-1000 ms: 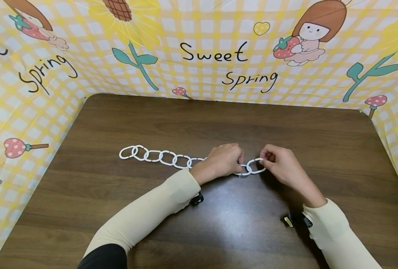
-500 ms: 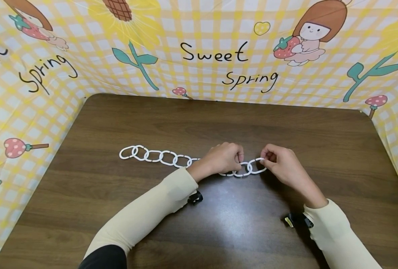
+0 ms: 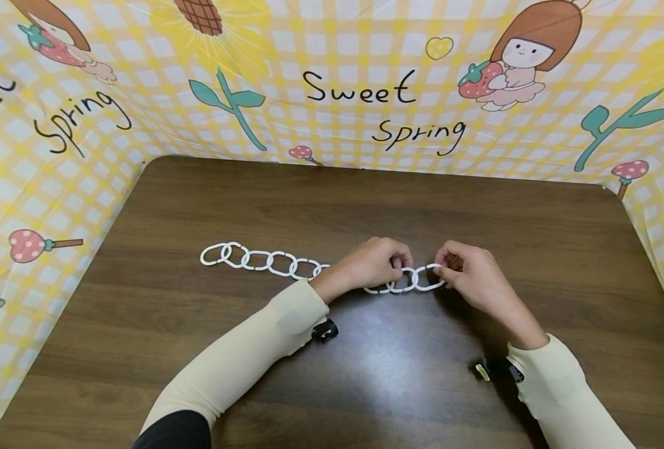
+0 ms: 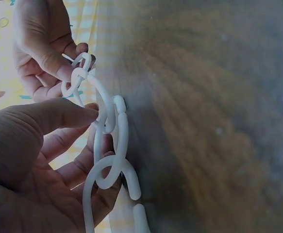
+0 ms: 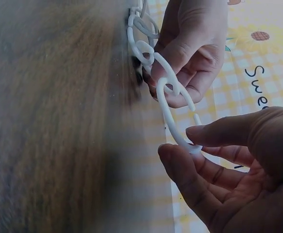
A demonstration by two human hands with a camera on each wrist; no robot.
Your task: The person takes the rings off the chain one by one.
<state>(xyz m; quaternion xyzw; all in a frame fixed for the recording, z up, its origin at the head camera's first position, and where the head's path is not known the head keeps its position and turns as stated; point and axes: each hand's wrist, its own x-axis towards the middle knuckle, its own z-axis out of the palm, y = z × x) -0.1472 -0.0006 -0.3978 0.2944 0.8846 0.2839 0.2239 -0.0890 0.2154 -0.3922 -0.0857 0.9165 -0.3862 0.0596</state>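
Observation:
A chain of white plastic links (image 3: 260,252) lies across the table, running from the left toward my hands. My left hand (image 3: 368,265) covers part of it and pinches a link near the right end between thumb and fingers. At that end, my right hand (image 3: 472,274) pinches the last link (image 5: 166,111) between thumb and index finger. These end links are lifted off the tabletop, as the right wrist view shows. Small gaps show in several links (image 4: 124,141) in the left wrist view. The links beneath my left palm are hidden in the head view.
The brown wooden table (image 3: 197,349) fills the area around the hands. A yellow checked cloth (image 3: 332,37) with printed flowers and words hangs along its back and sides. Dark wrist cameras (image 3: 325,330) sit at both cuffs.
My left hand has shifted slightly right and away from me along the chain. More links now show below its fingers and wrist. My right hand has hardly moved and still pinches the end link.

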